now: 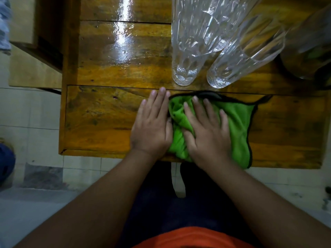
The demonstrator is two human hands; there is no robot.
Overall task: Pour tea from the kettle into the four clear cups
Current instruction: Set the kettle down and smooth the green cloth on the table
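On glossy wooden table, flat open left hand beside right hand, splayed on crumpled green cloth.

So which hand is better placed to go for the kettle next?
Right, probably. The right hand lies on the green cloth, nearer the kettle at the table's right edge; the left hand lies farther away.

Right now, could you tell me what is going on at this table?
A person is standing at a wooden table with both hands flat near its front edge. The right hand presses on a green cloth, while the left hand rests on the bare wood beside it, touching the cloth's edge. Behind the cloth stand clear cups, which look empty. A dark vessel at the far right may be the kettle. Neither hand is on it, so no pouring is under way.
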